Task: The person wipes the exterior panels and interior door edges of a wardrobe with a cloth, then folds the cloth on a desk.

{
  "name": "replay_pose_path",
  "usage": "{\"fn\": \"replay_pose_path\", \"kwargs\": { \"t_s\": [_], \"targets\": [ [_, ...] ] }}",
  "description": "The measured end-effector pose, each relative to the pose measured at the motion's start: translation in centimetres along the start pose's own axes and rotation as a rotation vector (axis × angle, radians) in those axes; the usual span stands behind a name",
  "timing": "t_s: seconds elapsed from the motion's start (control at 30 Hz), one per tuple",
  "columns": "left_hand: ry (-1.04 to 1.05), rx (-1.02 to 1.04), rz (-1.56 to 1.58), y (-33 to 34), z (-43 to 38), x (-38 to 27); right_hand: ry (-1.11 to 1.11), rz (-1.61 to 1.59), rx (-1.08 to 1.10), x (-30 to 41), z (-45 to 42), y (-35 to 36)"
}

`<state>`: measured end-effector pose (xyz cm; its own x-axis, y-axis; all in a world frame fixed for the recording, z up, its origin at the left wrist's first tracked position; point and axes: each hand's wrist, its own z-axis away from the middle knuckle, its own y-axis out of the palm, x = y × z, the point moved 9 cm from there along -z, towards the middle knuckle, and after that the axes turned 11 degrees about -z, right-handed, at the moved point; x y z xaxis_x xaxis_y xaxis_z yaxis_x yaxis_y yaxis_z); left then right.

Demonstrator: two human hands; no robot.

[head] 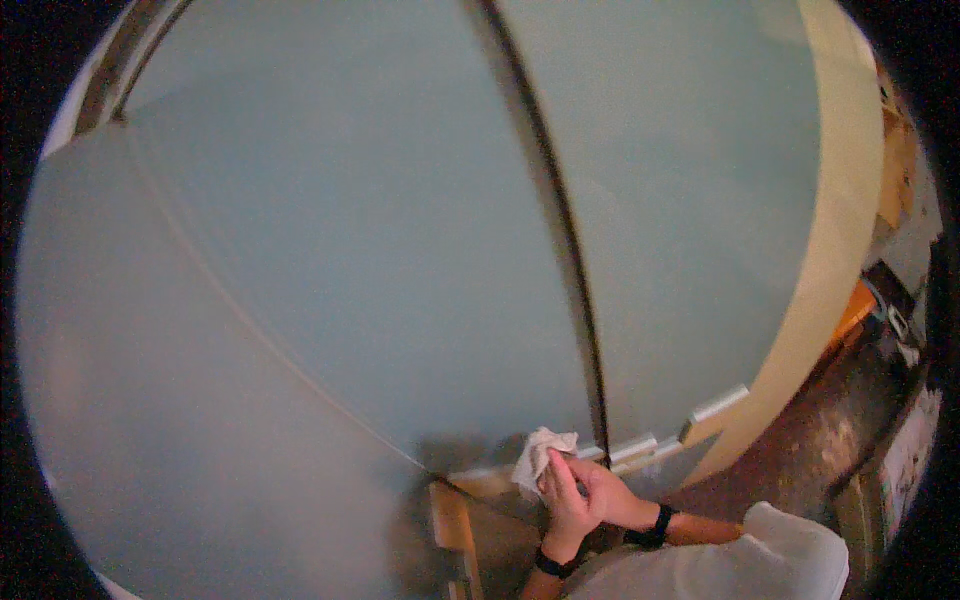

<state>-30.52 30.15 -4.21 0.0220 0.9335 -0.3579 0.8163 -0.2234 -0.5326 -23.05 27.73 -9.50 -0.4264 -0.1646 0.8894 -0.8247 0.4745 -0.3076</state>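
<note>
My left hand (568,516) and my right hand (613,496) are together at the lower right of the view, each with a black band at the wrist. A crumpled white cloth or paper (541,459) is gripped at the fingertips of my left hand. The fingers of my right hand overlap the left and are partly hidden, so their hold on the wad is unclear. Just beyond the hands stretches a large pale blue-grey panel (390,247). Its near edge carries a wooden strip (491,482) with short silvery-edged pieces (634,450) beside it.
A dark curved gap or strip (559,191) runs across the panels towards my hands. To the right is a tan border (847,157), with an orange object (853,311) past it above a brown floor (810,442). Wooden framing (451,517) stands left of my hands.
</note>
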Motion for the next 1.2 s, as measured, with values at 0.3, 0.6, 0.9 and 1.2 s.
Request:
{"fn": "replay_pose_path", "kwargs": {
  "t_s": [0.3,0.6,0.9,1.2],
  "targets": [
    [-0.148,0.029,-0.182,1.5,-3.0,-5.7,-0.175,0.324,-0.338,3.9,5.4,-8.8],
    [-0.324,-0.240,0.119,8.6,-4.7,-15.1,-0.062,0.479,-0.370,3.8,15.5,-21.5],
    [-0.261,-0.210,0.173,13.4,-7.2,-22.8,0.131,0.157,-0.218,4.1,21.9,-29.2],
    [-0.067,-0.190,0.105,14.5,-10.1,-20.6,0.029,0.251,-0.287,3.8,20.3,-34.2]
  ]
}}
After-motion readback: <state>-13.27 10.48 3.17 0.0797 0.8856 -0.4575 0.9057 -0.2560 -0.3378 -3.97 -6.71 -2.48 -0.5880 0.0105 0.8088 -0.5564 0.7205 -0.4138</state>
